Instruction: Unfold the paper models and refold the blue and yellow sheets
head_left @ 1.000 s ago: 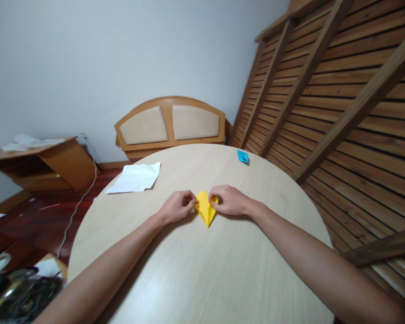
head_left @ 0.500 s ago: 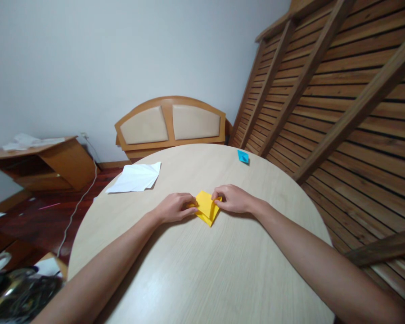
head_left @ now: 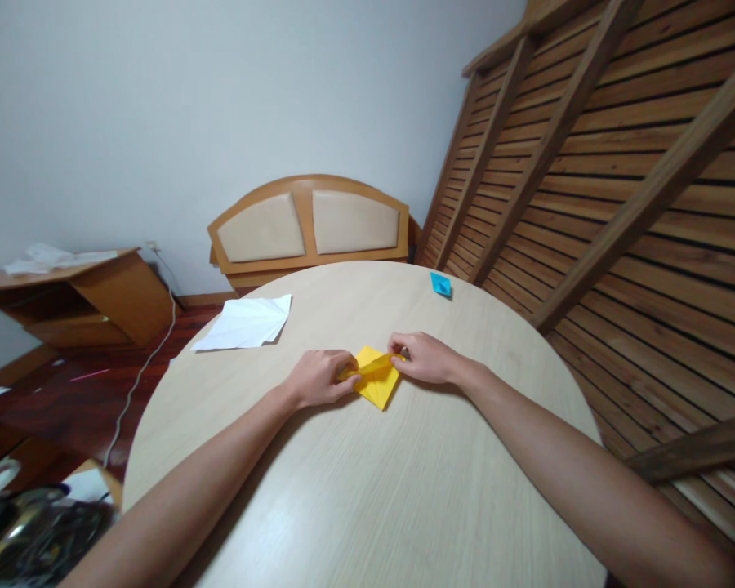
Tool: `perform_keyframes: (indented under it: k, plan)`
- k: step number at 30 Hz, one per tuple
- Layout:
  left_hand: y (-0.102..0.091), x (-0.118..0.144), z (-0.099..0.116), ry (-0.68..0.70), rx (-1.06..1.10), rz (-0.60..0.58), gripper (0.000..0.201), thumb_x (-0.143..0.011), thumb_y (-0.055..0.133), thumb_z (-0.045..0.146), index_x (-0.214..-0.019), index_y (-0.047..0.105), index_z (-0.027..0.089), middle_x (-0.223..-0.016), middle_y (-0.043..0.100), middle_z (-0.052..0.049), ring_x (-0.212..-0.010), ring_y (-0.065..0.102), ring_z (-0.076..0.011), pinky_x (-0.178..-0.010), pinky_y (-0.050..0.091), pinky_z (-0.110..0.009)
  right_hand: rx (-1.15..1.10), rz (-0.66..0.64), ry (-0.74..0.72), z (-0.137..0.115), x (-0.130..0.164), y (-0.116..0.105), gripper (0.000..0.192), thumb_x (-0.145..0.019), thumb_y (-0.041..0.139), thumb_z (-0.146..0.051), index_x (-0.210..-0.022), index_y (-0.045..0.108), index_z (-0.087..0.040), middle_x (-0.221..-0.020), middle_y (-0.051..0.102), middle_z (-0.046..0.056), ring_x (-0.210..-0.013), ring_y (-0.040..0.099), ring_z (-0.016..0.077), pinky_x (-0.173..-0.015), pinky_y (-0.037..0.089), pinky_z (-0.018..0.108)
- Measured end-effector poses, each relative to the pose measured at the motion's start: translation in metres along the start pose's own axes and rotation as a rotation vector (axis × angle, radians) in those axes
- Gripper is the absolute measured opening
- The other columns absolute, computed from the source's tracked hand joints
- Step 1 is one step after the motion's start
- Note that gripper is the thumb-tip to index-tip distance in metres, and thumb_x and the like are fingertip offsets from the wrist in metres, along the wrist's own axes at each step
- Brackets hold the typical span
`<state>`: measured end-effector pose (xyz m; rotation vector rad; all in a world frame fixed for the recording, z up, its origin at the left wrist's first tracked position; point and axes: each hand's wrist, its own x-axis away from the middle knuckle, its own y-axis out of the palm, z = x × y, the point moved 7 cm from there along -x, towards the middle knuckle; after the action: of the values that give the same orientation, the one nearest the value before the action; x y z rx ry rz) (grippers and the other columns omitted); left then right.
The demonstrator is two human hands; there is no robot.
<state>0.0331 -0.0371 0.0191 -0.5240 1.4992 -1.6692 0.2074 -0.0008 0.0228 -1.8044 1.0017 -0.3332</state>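
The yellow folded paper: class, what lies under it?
The yellow folded paper lies on the round table, pinched by the left hand and right hand. Anything beneath it is covered.

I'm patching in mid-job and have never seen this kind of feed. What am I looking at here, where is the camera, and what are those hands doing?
There is no machine: a person wears one camera on the head, looking forward and down, so both bare arms reach in from the bottom edge. The left hand and right hand each pinch a side of a folded yellow paper lying on a round pale wooden table. Farther off on the table lie a creased white sheet to the left and a small blue folded paper near the far edge.
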Motion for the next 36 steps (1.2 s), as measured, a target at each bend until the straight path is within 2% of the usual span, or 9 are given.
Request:
perform_keyframes:
  k: [9,15,23,29,36]
  plan:
    - [0.007,-0.004,-0.008,-0.081,-0.040,0.020,0.029,-0.100,0.039,0.038,-0.097,0.063,0.022,-0.086,0.074,-0.006,-0.070,0.066,-0.0186,-0.060,0.043,-0.027,-0.036,0.002,-0.006,0.002,-0.001,0.001,0.011,-0.081,0.059,-0.018,-0.091,0.064,-0.019,-0.090,0.071,0.005,-0.076,0.062,0.0170,-0.068,0.042,0.026]
    - [0.010,-0.006,-0.014,-0.139,-0.021,0.062,0.024,-0.099,0.041,0.034,-0.104,0.062,0.022,-0.092,0.075,-0.006,-0.073,0.069,-0.0183,-0.062,0.045,-0.027,-0.030,-0.007,-0.010,0.000,0.000,0.002,0.011,-0.084,0.060,-0.022,-0.094,0.065,-0.019,-0.089,0.071,0.005,-0.076,0.062,0.0170,-0.067,0.041,0.026]
    - [0.006,-0.005,-0.010,-0.160,-0.052,0.067,0.020,-0.096,0.046,0.035,-0.105,0.057,0.021,-0.086,0.074,-0.006,-0.072,0.069,-0.0198,-0.061,0.043,-0.027,-0.003,0.012,-0.011,-0.001,-0.002,0.003,0.011,-0.088,0.056,-0.023,-0.095,0.064,-0.019,-0.089,0.071,0.004,-0.077,0.062,0.0167,-0.068,0.040,0.025]
    - [0.007,-0.004,-0.014,-0.195,0.057,0.103,0.030,-0.092,0.052,0.035,-0.118,0.052,0.022,-0.090,0.074,-0.005,-0.070,0.067,-0.0189,-0.061,0.042,-0.028,-0.013,0.020,-0.005,0.000,-0.002,0.004,0.012,-0.090,0.055,-0.023,-0.097,0.063,-0.019,-0.092,0.071,0.005,-0.078,0.062,0.0171,-0.068,0.040,0.026]
    - [0.007,-0.003,-0.019,-0.290,0.172,0.123,0.027,-0.090,0.054,0.031,-0.115,0.057,0.020,-0.090,0.074,-0.005,-0.070,0.065,-0.0180,-0.062,0.041,-0.027,-0.019,0.028,0.010,-0.002,-0.004,0.006,0.011,-0.088,0.054,-0.018,-0.097,0.061,-0.019,-0.090,0.070,0.005,-0.077,0.062,0.0167,-0.067,0.039,0.025]
